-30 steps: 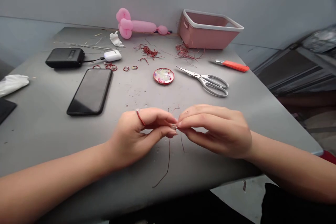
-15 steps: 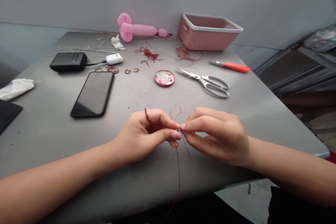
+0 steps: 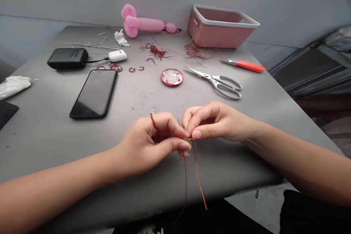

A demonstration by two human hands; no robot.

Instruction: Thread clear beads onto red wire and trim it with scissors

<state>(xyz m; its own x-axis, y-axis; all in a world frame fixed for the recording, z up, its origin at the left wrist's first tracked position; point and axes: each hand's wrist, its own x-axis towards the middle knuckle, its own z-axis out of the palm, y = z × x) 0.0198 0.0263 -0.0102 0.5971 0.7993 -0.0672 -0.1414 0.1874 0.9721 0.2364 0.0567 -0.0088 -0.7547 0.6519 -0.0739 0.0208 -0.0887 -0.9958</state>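
My left hand (image 3: 153, 142) and my right hand (image 3: 216, 120) meet fingertip to fingertip above the near edge of the grey table (image 3: 49, 131). Both pinch a thin red wire (image 3: 197, 175) whose two strands hang down past the table edge. A loop of the same red wire is wound around my left index finger. Whether a bead sits between the fingertips is hidden.
A black phone (image 3: 94, 93) lies left of my hands. Farther back are a power bank (image 3: 68, 58), white earbud case (image 3: 117, 56), small red wire rings (image 3: 132, 69), a round lid of beads (image 3: 172, 77), scissors (image 3: 219, 81), an orange-handled tool (image 3: 248, 66), a pink basket (image 3: 222, 25), a pink balloon (image 3: 142, 25).
My right hand has turned and lifted, its fingers curling over the pinch point. The hanging wire strands have lengthened and now dangle straight below the table edge.
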